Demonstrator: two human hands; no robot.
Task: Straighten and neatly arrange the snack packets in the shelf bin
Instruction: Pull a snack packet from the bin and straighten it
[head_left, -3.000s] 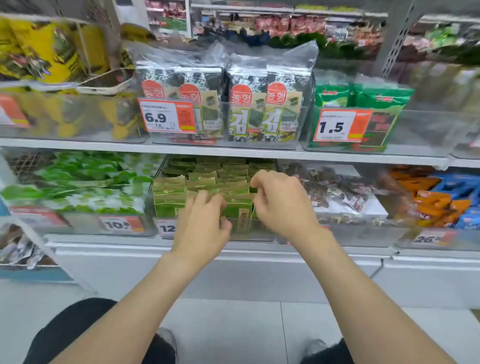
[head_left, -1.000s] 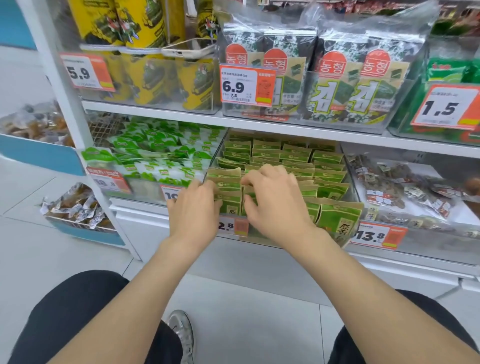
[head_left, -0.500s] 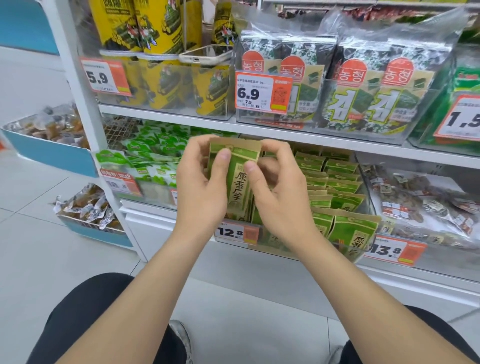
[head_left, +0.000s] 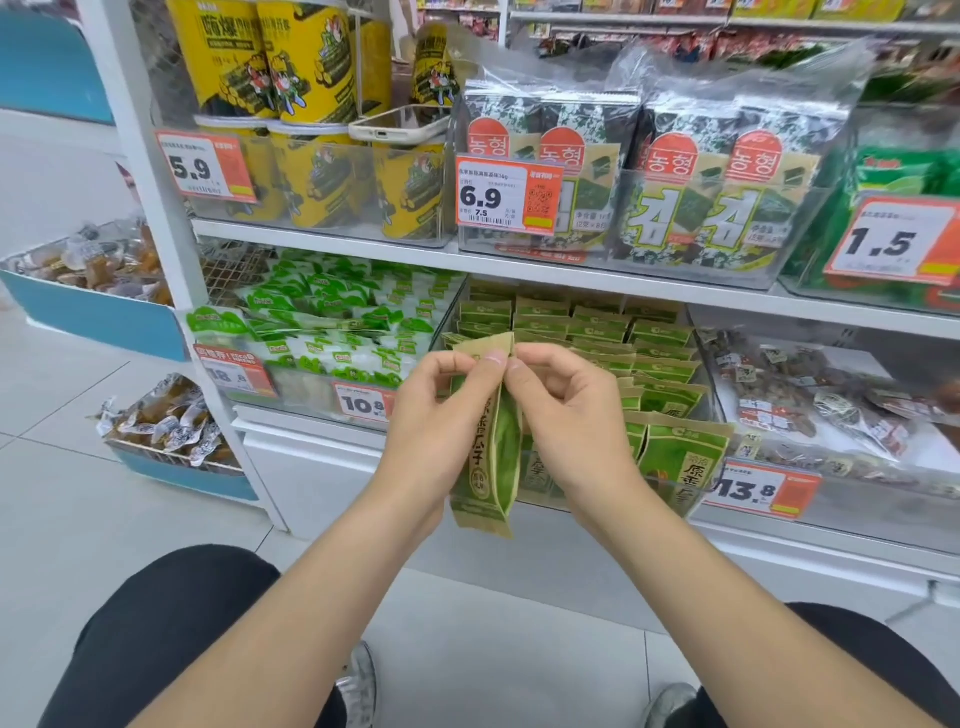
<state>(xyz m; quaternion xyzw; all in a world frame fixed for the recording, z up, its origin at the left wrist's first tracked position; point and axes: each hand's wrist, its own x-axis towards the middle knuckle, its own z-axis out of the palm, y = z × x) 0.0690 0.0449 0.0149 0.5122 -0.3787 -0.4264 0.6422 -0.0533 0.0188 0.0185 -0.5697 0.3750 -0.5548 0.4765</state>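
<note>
At the centre of the frame, just in front of the lower shelf, both hands hold one green snack packet (head_left: 493, 457) upright by its top edge. The left hand (head_left: 441, 415) pinches that edge between thumb and forefinger, the other fingers curled. The right hand (head_left: 571, 415) pinches the same edge just beside it, the two thumbs almost touching. The packet hangs outside the clear shelf bin (head_left: 540, 483) behind it, where the other green packets (head_left: 597, 327) stand in rows toward the back; those at the front right lean unevenly. Orange price tags flank the hands: 10.8 (head_left: 363, 402) at the left, 13.8 (head_left: 763, 488) at the right.
</note>
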